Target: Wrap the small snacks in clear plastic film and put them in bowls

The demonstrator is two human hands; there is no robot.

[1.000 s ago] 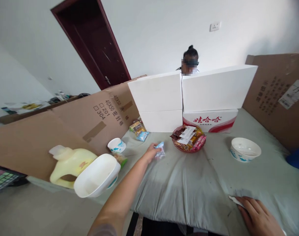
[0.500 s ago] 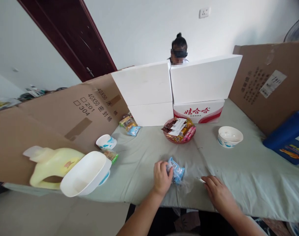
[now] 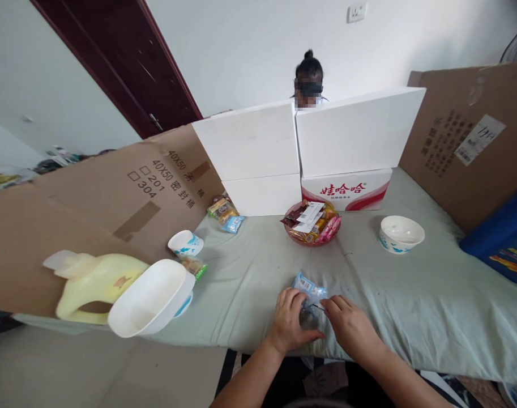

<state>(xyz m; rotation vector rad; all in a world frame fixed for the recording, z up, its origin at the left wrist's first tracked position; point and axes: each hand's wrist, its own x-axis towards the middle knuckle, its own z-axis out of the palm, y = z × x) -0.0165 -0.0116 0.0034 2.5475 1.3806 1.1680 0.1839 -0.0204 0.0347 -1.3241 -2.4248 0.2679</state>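
Observation:
My left hand [image 3: 290,323] curves round a clear plastic piece [image 3: 308,316], thumb apart from the fingers, on the cloth near the table's front edge. Just beyond its fingertips lies a blue-and-white snack packet [image 3: 310,286]; whether the clear plastic is joined to it I cannot tell. In a pinch, my right hand [image 3: 351,328] holds a thin, slender tool [image 3: 319,307], its tip pointing left at the clear plastic. Most of that tool is hidden by the fingers.
Behind the hands sits a pink bowl [image 3: 289,235] of snacks and paper slips. White bowls [image 3: 400,243] stand right and left, with a yellow jug [image 3: 101,283] at left and a blue container [image 3: 500,238] at right. White boxes [image 3: 258,141] form a back wall; a person [image 3: 309,71] is beyond.
My right hand has moved left with the thin tool, up to the clear plastic. My left hand has shifted slightly right and nearer, off the blue packet and onto the clear plastic.

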